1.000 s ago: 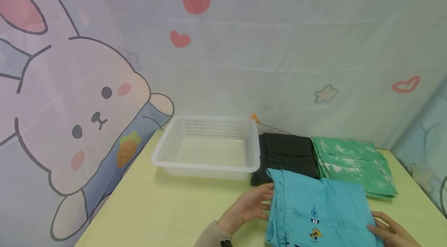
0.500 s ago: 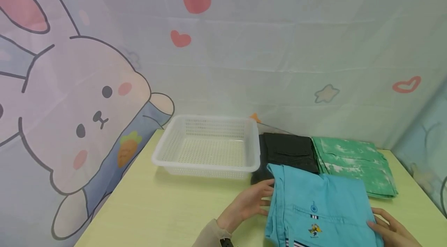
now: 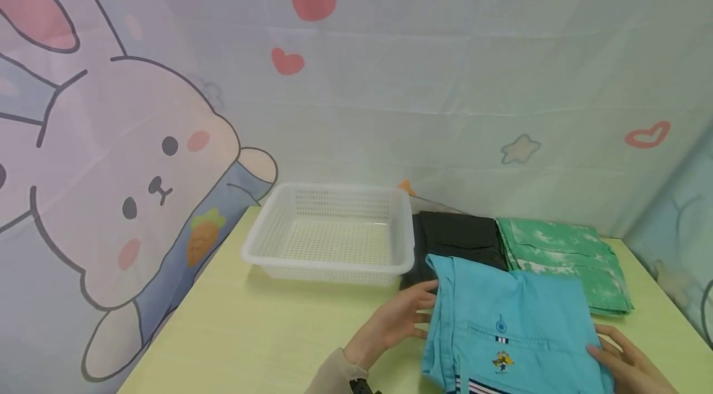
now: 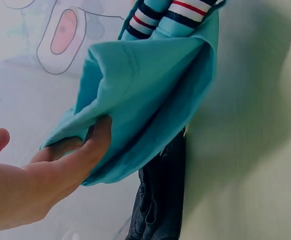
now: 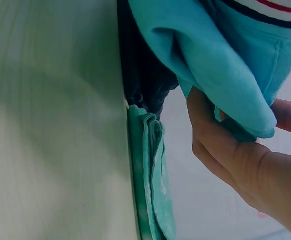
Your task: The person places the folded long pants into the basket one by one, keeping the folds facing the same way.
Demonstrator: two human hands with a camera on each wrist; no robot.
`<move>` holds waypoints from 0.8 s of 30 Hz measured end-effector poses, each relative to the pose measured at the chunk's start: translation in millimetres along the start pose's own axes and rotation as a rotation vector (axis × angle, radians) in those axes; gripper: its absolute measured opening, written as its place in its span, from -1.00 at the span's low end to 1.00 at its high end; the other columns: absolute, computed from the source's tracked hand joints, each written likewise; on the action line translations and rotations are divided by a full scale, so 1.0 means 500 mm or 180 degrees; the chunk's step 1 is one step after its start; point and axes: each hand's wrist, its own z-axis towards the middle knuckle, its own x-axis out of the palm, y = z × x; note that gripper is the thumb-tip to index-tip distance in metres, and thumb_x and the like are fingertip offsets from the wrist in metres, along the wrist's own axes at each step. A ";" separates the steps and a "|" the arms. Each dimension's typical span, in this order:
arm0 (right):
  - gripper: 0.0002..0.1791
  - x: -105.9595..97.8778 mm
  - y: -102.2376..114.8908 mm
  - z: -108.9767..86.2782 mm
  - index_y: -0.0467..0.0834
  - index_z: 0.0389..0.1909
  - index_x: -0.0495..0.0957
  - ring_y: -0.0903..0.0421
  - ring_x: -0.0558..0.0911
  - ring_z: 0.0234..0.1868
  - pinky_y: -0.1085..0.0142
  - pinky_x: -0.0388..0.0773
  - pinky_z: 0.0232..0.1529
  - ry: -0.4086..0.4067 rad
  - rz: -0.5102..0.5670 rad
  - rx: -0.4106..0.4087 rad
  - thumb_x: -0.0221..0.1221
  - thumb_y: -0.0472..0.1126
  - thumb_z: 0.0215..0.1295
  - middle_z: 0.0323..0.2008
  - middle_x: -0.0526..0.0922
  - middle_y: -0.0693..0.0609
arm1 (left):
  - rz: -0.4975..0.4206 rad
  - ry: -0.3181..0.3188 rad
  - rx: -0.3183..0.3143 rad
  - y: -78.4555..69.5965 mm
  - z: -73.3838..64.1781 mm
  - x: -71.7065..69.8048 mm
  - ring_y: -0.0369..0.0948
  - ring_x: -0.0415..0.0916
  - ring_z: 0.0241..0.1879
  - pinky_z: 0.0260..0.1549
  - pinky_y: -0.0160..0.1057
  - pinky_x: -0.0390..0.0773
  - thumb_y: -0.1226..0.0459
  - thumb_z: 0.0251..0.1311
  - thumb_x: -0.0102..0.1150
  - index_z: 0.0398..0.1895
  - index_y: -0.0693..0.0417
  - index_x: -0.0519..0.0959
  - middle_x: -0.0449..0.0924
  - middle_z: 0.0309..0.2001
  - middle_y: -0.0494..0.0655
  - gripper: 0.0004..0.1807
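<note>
Folded light-blue pants point(image 3: 523, 326) hang raised over the table in the head view. They have a buttoned pocket, a small cartoon emblem and striped trim. My left hand point(image 3: 398, 320) holds their left side. In the left wrist view, fingers point(image 4: 98, 137) of that hand curl at the fold, while another digit stands off the cloth. My right hand point(image 3: 629, 360) grips the opposite side. The right wrist view shows the pants' edge point(image 5: 245, 107) between fingers and thumb. Behind the pants lie a folded black garment point(image 3: 465, 236) and a folded green-and-white one point(image 3: 574, 261), both partly covered.
A white perforated plastic basket point(image 3: 328, 267) sits at the back of the pale yellow table point(image 3: 250, 332), left of the black garment. Close behind the table hangs a printed cloth backdrop point(image 3: 390, 103) with a rabbit and hearts.
Both hands keep hold of the light-blue pants. The pants have risen slightly in the head view, covering a bit more of the black garment and showing more striped trim at the bottom.
</note>
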 end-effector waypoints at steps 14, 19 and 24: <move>-0.59 0.013 0.031 -0.002 0.39 0.03 -0.16 -0.41 -0.02 0.25 -0.02 0.31 0.12 -0.0472 -0.0353 -0.0037 -0.15 0.08 0.34 0.30 -0.45 -0.44 | -0.0043 0.0035 0.0166 -0.015 -0.005 0.002 0.09 0.21 0.16 -0.01 0.07 0.29 0.16 0.22 -0.22 0.35 0.07 0.03 0.11 0.29 0.22 -0.39; -0.56 0.017 0.032 0.001 0.37 0.04 -0.17 -0.33 0.19 0.19 0.01 0.33 0.11 -0.0518 -0.0380 0.0014 -0.13 0.10 0.32 0.31 -0.38 -0.44 | -0.0107 -0.0012 0.0170 -0.014 -0.006 0.000 0.07 0.22 0.15 -0.04 0.06 0.29 0.17 0.22 -0.22 0.35 0.08 0.04 0.14 0.28 0.23 -0.39; -0.55 0.022 0.036 0.008 0.40 0.03 -0.20 -0.41 -0.12 0.28 -0.01 0.31 0.12 -0.0510 -0.0327 0.0030 -0.14 0.11 0.32 0.29 -0.46 -0.46 | -0.0125 -0.0103 0.0196 -0.015 -0.006 -0.001 0.08 0.21 0.16 -0.08 0.03 0.28 0.16 0.20 -0.19 0.36 0.08 0.02 0.15 0.28 0.22 -0.37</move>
